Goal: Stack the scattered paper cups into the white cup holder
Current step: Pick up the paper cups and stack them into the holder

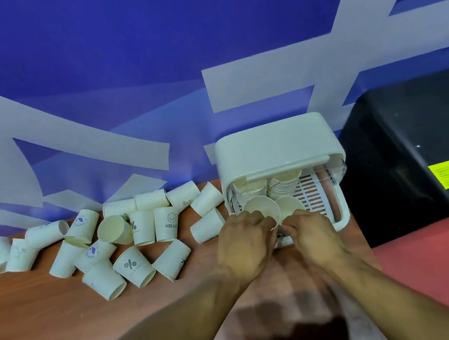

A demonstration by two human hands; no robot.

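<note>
Desk (35, 317): brown, across the lower frame.
Holder (275, 144): white, centre right on the desk, lid up, stacks (267, 189) of cups at its back.
Loose cups (134, 266): scattered centre left, mostly on their sides.
Left hand (246, 240): my fingers curl round a held cup (261, 208) at the holder's front.
Right hand (312, 232): fingers curled at a second cup (289, 208); whether they grip it, I cannot tell.

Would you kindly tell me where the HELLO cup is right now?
In the head view, the HELLO cup sits left of the white holder, directly right of a % cup.
</note>
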